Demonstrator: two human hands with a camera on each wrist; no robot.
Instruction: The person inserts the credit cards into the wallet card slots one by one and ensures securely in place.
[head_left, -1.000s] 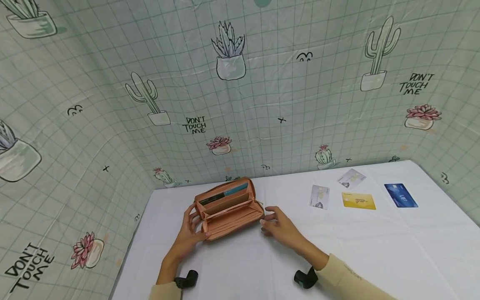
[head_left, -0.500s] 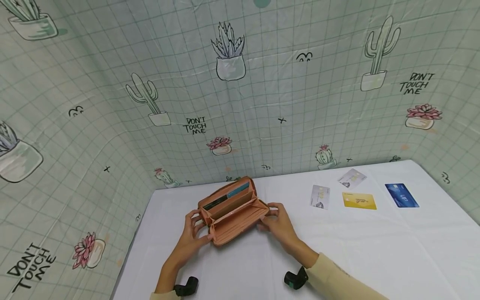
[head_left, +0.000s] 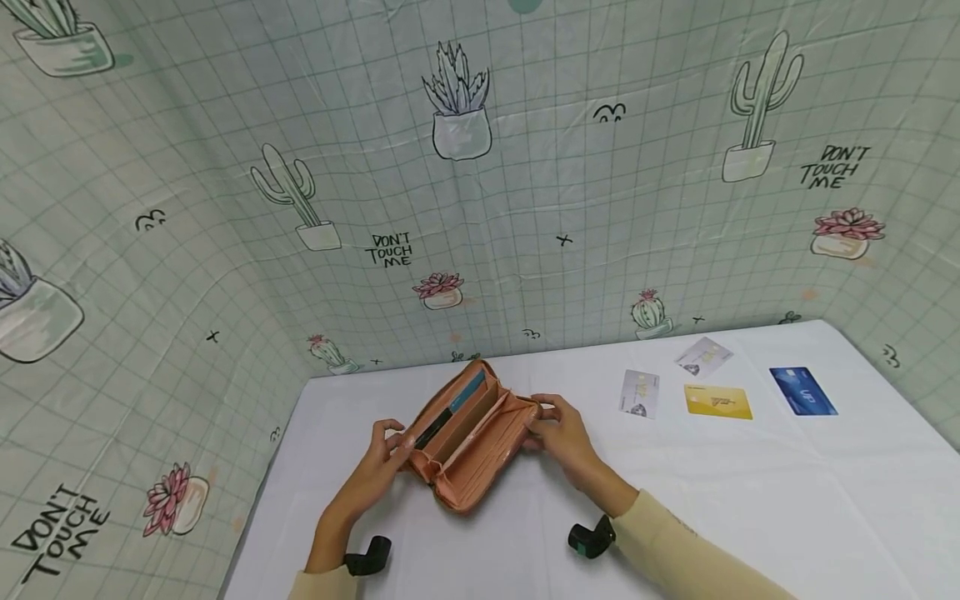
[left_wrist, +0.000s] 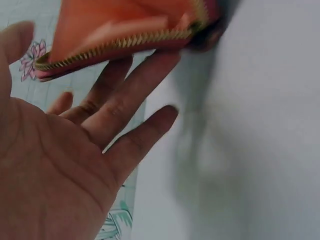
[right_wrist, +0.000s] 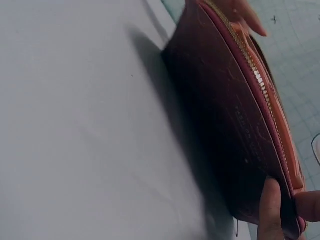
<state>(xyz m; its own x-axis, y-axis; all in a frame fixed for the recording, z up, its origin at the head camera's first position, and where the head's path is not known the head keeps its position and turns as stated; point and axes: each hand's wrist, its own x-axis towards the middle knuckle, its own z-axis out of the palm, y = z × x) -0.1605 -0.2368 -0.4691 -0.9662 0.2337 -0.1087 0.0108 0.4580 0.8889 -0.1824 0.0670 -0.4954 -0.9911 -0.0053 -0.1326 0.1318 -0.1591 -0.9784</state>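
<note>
A zip-around wallet [head_left: 480,442] lies spread wide in the head view, with orange lining, a long middle divider and a brass zip. In its rear slots show a blue card [head_left: 468,392] and a black one [head_left: 432,431]. My right hand [head_left: 566,442] pinches the wallet's right end; in the right wrist view a finger [right_wrist: 270,207] presses its dark maroon outside. At the other end is my left hand [head_left: 371,475]. The left wrist view shows that hand's fingers [left_wrist: 127,100] loosely extended, touching under the zip edge, its thumb apart from the wallet.
To the right on the white-covered table [head_left: 750,500] lie a yellow card [head_left: 717,402], a blue card [head_left: 802,391] and two silver cards, one upright [head_left: 640,394] and one slanted [head_left: 704,357]. A cactus-print cloth [head_left: 525,208] hangs behind. Both wrists wear black camera mounts.
My right hand has come to the wallet's right end and taken hold of it. The wallet has turned, its left front corner swinging toward me. The left hand's hold has loosened.
</note>
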